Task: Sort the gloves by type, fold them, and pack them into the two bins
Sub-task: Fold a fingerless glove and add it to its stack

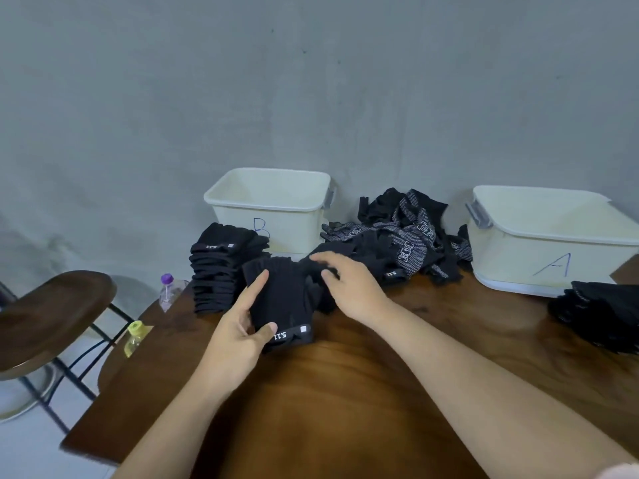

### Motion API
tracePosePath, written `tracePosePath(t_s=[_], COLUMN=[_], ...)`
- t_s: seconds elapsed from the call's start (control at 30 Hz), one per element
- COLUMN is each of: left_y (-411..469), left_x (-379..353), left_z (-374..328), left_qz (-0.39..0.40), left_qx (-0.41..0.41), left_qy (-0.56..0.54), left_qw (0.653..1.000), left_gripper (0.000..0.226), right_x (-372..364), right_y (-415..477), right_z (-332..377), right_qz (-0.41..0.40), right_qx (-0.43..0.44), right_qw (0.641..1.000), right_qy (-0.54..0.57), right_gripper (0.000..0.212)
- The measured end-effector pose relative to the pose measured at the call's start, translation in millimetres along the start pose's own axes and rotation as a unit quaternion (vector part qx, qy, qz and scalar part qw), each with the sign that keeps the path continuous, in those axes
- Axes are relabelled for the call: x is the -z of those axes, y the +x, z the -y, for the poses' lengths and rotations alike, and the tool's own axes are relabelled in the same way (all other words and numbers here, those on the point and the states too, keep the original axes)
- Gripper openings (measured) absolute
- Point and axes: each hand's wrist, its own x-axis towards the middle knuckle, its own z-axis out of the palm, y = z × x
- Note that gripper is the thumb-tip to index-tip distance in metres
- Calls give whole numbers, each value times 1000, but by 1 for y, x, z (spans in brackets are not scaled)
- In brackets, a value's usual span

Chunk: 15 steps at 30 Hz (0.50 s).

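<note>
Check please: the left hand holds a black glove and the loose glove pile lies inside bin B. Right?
No. The head view shows the loose glove pile on the table between bin B and bin A. The left hand holds the black glove.

Cropped at right edge: bin A [518, 261], folded stack [601, 316]. Motion-blurred: fingers [323, 260] of right hand [352, 288]. Hidden: floor of bin B [276, 219].

Bin B [242, 198] left, bin A [518, 216] right; loose gloves [397, 233] btwn; folded stack [221, 267] before B.
</note>
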Motion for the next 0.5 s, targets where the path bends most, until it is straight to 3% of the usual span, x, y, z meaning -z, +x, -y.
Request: tracePosePath(t_s=[0.1, 0.2, 0.5], left_y=[2, 6, 25], left_x=[9, 12, -5], left_z=[5, 10, 22], left_qz=[-6, -8, 13], left_qx=[6, 10, 31], left_qy=[-1, -6, -28], left_qw=[1000, 1000, 999], left_gripper=[87, 88, 88], right_x=[-18, -27, 29], right_y=[27, 39, 33], right_z=[-3, -14, -72], right_qz=[117, 203, 146], right_qx=[50, 7, -90], right_qw=[960, 914, 889], right_qy=[-248, -350, -425], right_gripper=[44, 49, 50])
